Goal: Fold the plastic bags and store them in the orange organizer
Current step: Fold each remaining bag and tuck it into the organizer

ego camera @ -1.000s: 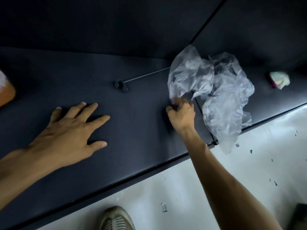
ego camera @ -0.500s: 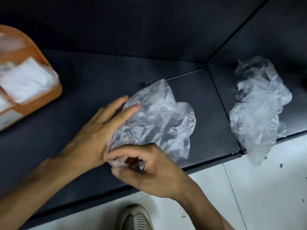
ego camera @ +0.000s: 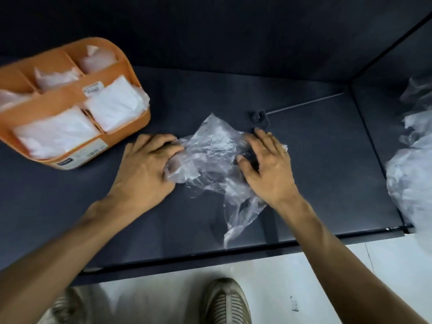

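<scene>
**One bag under the hands, unfolded; organizer part filled; pile waiting**

Left hand (ego camera: 146,168): palm down on the left edge of the clear bag (ego camera: 217,160). Fingers bent at the knuckles, their tips at the film or under it. Motion blur here; cannot tell whether they pinch the plastic or only press it.

Right hand (ego camera: 266,164): lies flat on the right edge of the same bag, fingers extended and slightly spread, thumb toward the middle. Pressing, not gripping, as far as it shows.

Bag: on the dark table (ego camera: 327,178), between the two hands. Crumpled, wrinkled, one tail trailing toward the near edge. No clean crease visible. Judged: the step in hand is flattening, with the first fold not yet made.

Organizer (ego camera: 140,120): orange, at the table's left, well apart from the bag. Divided into compartments. The front ones hold white folded bags (ego camera: 112,104); the rear ones hold paler, hazier plastic. So several bags are judged already stored.

Pile (ego camera: 411,174): crumpled clear bags at the right edge of the view, partly cut off, count not readable. Untouched.

Standing: part done. Left to do: smooth, fold and stow this bag, then work through the pile. Free room in the organizer is hard to judge from here.

Below: pale floor (ego camera: 350,277), one shoe (ego camera: 225,302).
</scene>
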Demonstrator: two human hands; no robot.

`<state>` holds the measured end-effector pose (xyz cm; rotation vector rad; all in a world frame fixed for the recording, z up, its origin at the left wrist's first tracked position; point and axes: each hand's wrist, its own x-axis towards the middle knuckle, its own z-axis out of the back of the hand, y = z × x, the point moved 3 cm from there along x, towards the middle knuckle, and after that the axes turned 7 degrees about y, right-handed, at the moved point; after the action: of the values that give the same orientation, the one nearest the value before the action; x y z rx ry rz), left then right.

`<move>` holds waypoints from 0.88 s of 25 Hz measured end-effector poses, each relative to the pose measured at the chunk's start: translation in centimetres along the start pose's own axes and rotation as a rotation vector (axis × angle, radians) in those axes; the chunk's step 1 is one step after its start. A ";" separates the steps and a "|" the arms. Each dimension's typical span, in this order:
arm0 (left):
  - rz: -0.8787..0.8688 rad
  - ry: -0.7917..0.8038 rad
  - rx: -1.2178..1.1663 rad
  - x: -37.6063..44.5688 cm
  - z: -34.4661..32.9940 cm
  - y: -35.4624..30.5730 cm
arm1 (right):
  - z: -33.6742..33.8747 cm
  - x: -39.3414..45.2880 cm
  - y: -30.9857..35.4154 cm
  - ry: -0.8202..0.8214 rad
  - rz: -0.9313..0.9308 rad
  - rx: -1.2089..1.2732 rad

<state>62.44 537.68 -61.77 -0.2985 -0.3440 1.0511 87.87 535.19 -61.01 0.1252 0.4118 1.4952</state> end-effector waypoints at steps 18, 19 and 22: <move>0.022 -0.114 -0.307 -1.5 3.6 3.9 | 0.5 -3.8 2.6 -0.230 0.065 0.115; 0.016 -0.158 -0.411 -2.0 4.3 3.6 | 0.5 -4.9 3.1 -0.264 0.050 0.020; 0.025 -0.153 -0.678 -3.1 5.2 1.9 | 2.1 -6.9 4.5 -0.412 0.125 0.061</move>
<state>57.42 536.23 -58.26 -0.8316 -0.8371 0.9585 84.17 529.13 -56.29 0.5059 0.1179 1.5333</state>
